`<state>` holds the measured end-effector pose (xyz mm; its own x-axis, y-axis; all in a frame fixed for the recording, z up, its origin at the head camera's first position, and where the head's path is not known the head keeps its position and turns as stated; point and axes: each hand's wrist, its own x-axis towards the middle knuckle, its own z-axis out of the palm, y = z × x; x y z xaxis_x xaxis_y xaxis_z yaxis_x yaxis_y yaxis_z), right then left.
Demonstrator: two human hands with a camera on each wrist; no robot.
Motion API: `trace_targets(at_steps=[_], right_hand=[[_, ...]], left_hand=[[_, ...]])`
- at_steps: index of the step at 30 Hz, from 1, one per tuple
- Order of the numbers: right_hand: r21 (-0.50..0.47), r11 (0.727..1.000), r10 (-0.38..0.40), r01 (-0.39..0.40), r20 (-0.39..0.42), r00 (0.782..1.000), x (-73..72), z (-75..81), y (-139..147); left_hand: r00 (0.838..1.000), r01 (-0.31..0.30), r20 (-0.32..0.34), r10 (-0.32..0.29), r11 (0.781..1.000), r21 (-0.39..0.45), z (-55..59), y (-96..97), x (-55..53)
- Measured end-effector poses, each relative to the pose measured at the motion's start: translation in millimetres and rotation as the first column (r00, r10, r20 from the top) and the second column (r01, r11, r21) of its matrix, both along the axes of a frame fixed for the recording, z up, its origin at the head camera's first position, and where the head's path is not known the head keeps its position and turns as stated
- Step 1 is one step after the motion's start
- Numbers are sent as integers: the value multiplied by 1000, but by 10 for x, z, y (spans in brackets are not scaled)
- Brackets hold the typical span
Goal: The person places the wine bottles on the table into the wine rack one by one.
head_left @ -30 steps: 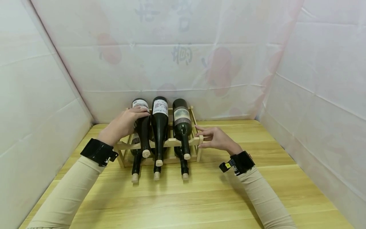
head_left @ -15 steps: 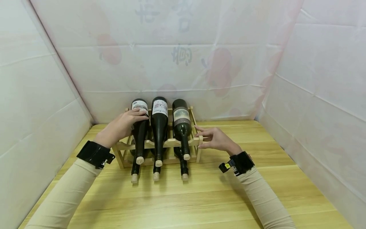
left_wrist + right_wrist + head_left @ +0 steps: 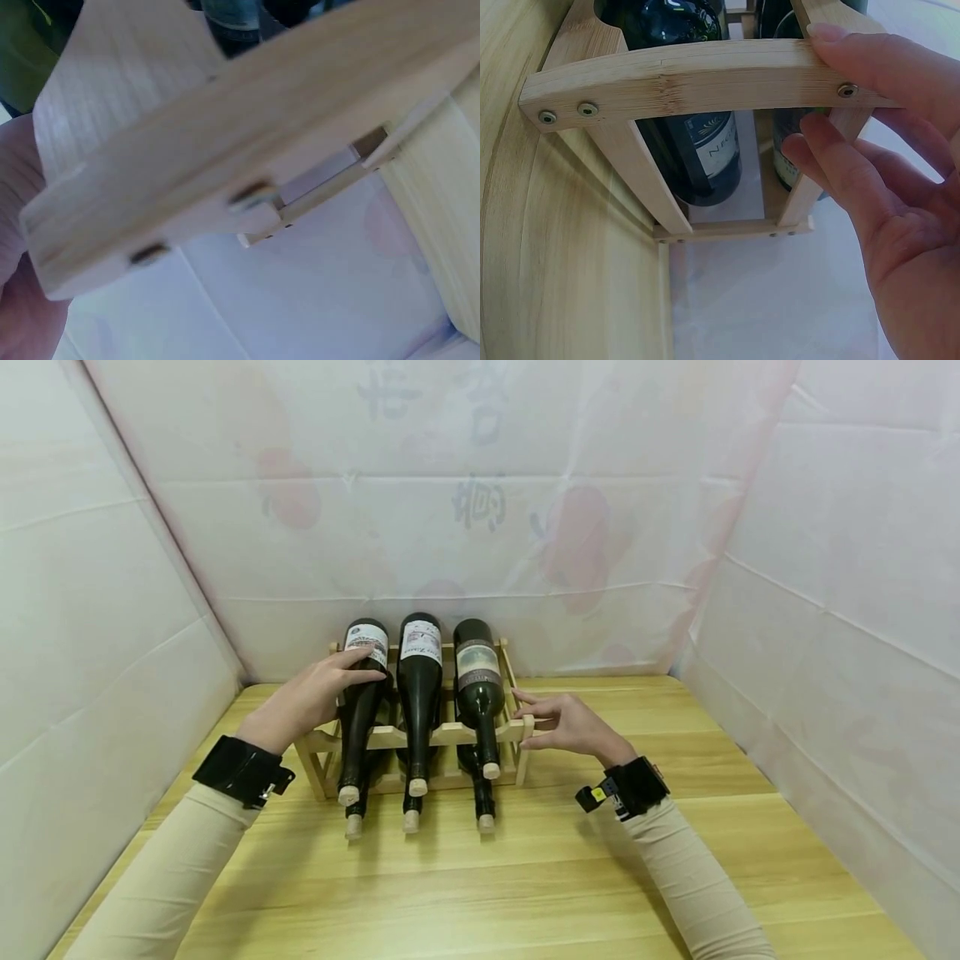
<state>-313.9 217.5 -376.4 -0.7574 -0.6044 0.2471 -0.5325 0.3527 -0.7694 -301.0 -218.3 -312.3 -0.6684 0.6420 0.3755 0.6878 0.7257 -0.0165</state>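
Note:
My left hand (image 3: pixel 303 697) grips the upper left wine bottle (image 3: pixel 362 706) from its left side, fingers lying across its body and white label. That bottle slants on the wooden wine rack (image 3: pixel 390 737), its corked neck pointing front left over the front rail. On the right, my right hand (image 3: pixel 566 724) holds the rack's right front corner. The right wrist view shows the right thumb on top of the side rail (image 3: pixel 705 79) and fingers beneath it. In the left wrist view the rack's end fills much of the picture, and only part of the left hand (image 3: pixel 19 247) appears.
Beside the held bottle, a middle bottle (image 3: pixel 418 693) and a right bottle (image 3: pixel 477 681) lie on the upper tier. Corked necks, such as the lower right one (image 3: pixel 483 793), stick out from the lower tier. The rack stands on a wooden table (image 3: pixel 465 893) before a white cloth wall (image 3: pixel 420 543).
The held bottle's neck has swung left and a little toward me, away from the middle bottle. My left hand has shifted slightly left with it; the right hand has stayed in place.

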Motion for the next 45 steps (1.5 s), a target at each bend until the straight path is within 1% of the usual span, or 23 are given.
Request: trace_targets(at_steps=[4,8,11,15,18,21,23,30,33,34,36,39,41,43,45], right_hand=[[3,1000,-3,3,-1,1000,4,13,18],[-3,1000,4,-4,11,1000,7,1,36],[-3,1000,4,-4,13,1000,10,-8,46],[8,1000,-9,9,6,1000,11,7,49],[15,1000,-13,13,7,1000,4,21,47],[12,1000,-7,7,9,1000,-6,23,45],[6,1000,-2,2,12,1000,-9,21,45],[8,1000,-6,6,15,1000,-4,7,37],[4,1000,2,-2,12,1000,-3,1,43],[4,1000,2,-2,10,1000,-4,0,46],[4,1000,1,-1,9,1000,-8,0,49],[6,1000,-7,7,7,1000,-18,-4,48],[7,1000,-11,11,9,1000,-22,-10,45],[8,1000,-9,9,11,1000,-22,-16,43],[7,1000,-4,4,13,1000,-17,-19,43]], left_hand=[[1000,3,28,-3,1000,-9,-6,-18,21],[997,-16,74,17,1000,-14,0,-16,53],[994,-28,107,31,999,-25,26,2,63],[986,-35,160,40,999,-37,108,41,79],[974,-36,223,38,999,-17,198,62,109],[965,-33,260,29,999,10,276,74,146],[963,-37,269,31,999,16,310,86,173],[955,-81,286,76,997,5,392,172,238],[948,-126,295,118,992,9,432,225,265],[943,-152,303,141,988,15,442,246,271],[926,-209,324,193,978,17,460,287,281],[892,-291,362,272,957,-3,481,347,284],[870,-320,383,309,947,-38,481,377,266],[844,-345,411,344,936,-74,475,399,248],[824,-360,431,367,927,-101,465,412,231]])
